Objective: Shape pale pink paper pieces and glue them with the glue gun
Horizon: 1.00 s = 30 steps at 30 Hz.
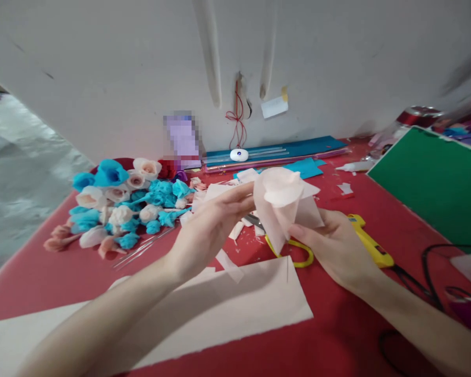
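Observation:
A pale pink-white paper flower [280, 196] with loosely wrapped petals is held up over the middle of the table. My right hand [335, 243] pinches it low on its right side, thumb in front. From the left, my left hand [214, 225] grips the outer petal's edge, its fingertips partly hidden behind the paper. Beneath the flower lie yellow-handled scissors [304, 256], their blades partly covered by it. A long sheet of pale crepe paper [220, 319] stretches below my left forearm.
Finished blue, white and pink paper flowers [118, 204] are heaped at left. A yellow glue gun [371, 243] with a black cable lies right, near a green board [427, 188]. Blue paper sheets [314, 146] and a small white device [239, 154] sit along the wall. Paper scraps [230, 264] litter the red table.

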Each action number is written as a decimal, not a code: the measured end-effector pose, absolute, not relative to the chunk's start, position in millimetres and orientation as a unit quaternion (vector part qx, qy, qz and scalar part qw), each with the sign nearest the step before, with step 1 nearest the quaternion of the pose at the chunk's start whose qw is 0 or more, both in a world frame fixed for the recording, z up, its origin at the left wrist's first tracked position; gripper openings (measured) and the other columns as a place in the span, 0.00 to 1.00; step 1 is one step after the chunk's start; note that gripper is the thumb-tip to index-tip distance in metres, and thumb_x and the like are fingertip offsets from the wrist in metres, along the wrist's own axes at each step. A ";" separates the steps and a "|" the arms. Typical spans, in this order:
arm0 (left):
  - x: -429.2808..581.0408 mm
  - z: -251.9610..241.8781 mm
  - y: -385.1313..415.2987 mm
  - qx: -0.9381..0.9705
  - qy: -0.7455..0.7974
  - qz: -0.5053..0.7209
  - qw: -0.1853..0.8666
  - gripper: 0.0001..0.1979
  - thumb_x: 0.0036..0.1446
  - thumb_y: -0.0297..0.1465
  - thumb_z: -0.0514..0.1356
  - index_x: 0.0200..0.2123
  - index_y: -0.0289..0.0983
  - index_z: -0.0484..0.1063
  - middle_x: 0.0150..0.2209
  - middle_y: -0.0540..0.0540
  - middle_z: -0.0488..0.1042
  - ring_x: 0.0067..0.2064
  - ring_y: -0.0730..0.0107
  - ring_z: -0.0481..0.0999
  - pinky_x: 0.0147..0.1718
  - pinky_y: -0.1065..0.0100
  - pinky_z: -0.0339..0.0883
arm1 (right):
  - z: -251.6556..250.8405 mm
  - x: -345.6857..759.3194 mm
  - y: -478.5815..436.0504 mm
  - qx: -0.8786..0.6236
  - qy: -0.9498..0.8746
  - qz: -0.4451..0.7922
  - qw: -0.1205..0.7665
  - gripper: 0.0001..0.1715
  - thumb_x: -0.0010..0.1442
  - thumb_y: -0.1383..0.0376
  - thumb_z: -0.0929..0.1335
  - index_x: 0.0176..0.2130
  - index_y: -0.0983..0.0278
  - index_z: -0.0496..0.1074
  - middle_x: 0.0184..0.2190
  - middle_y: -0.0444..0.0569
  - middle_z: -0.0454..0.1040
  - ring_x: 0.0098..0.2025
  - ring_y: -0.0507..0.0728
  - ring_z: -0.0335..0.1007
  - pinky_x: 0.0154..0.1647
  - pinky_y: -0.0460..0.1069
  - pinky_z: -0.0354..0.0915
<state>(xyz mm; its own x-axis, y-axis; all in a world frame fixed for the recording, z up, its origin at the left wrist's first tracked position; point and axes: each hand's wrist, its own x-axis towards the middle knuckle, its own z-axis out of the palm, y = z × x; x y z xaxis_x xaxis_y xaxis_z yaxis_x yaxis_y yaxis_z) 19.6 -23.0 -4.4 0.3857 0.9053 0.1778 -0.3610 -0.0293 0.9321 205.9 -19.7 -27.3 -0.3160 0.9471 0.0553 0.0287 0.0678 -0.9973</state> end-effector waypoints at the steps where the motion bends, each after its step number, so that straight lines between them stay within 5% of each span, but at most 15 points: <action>1: 18.8 -6.5 -21.8 0.542 0.276 0.480 0.632 0.15 0.56 0.26 0.50 0.45 0.38 0.70 0.49 0.49 0.71 0.54 0.62 0.66 0.52 0.64 0.58 | -28.9 206.4 -19.2 -0.400 -0.593 0.563 0.414 0.08 0.51 0.60 0.69 0.33 0.61 0.74 0.30 0.44 0.74 0.32 0.50 0.70 0.31 0.42 0.66; 10: 11.8 -12.7 -21.8 0.678 0.292 0.371 0.563 0.10 0.46 0.19 0.62 0.29 0.39 0.76 0.28 0.53 0.79 0.37 0.70 0.77 0.37 0.74 0.69 | -23.9 201.8 -26.1 -0.330 -0.572 0.670 0.340 0.03 0.50 0.66 0.70 0.27 0.64 0.74 0.25 0.43 0.74 0.29 0.48 0.70 0.31 0.41 0.65; 20: 14.1 -16.7 -24.4 0.654 0.312 0.379 0.575 0.05 0.45 0.21 0.63 0.25 0.36 0.75 0.26 0.51 0.78 0.33 0.70 0.78 0.32 0.75 0.71 | -21.2 198.1 -28.3 -0.318 -0.528 0.716 0.329 0.01 0.46 0.68 0.72 0.24 0.64 0.75 0.22 0.42 0.73 0.25 0.46 0.68 0.26 0.37 0.62; 30: 17.9 -18.2 -21.2 0.654 0.287 0.392 0.580 0.07 0.52 0.28 0.58 0.25 0.33 0.75 0.24 0.47 0.75 0.31 0.70 0.75 0.35 0.70 0.69 | -22.3 200.8 -30.0 -0.283 -0.574 0.681 0.357 0.12 0.60 0.65 0.62 0.38 0.61 0.74 0.27 0.44 0.74 0.31 0.47 0.68 0.33 0.41 0.64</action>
